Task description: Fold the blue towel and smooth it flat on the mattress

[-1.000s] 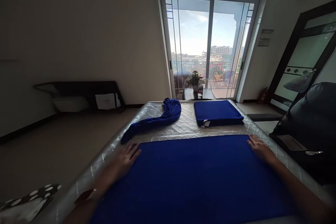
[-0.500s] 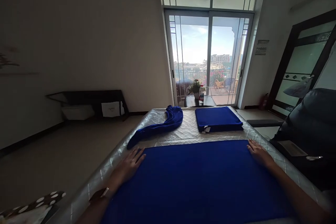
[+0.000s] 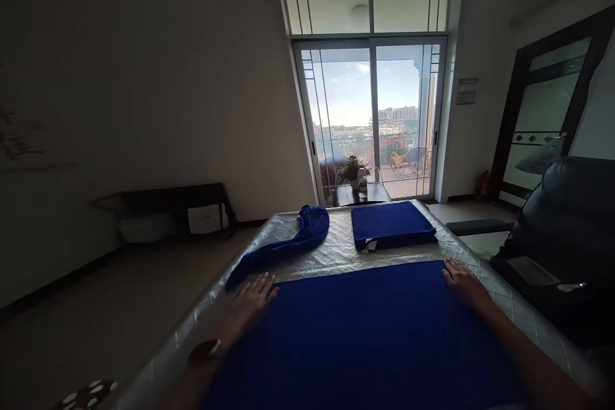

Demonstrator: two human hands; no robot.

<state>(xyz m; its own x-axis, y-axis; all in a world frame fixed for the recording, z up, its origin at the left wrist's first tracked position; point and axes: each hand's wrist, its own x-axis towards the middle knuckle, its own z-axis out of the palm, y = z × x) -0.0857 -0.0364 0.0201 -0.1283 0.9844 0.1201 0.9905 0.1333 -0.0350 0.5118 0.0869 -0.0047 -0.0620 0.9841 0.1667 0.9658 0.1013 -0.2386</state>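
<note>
A blue cloth [image 3: 360,333] lies spread flat on the silvery quilted table cover [image 3: 336,230], its near part running out of the picture. My left hand [image 3: 254,304] rests open and palm down at its far left corner, fingers stretched forward. At the far right corner lies my right hand [image 3: 465,282], also open and flat, fingertips at the edge. A bunched blue cloth [image 3: 298,246] trails just beyond my left hand. Farther off on the right sits a neat stack of folded blue cloth [image 3: 391,223] with a white tag [image 3: 369,245] showing at its front edge.
Behind the covered table stands a small dark table [image 3: 379,195] with a plant [image 3: 353,170] and a bottle [image 3: 362,182]. A black chair [image 3: 552,230] is close on the right. Along the left wall is a low dark shelf [image 3: 173,195].
The camera view has tilted up and shifted slightly. My left hand has slid a little to the right over the cloth's corner; my right hand stays at its corner.
</note>
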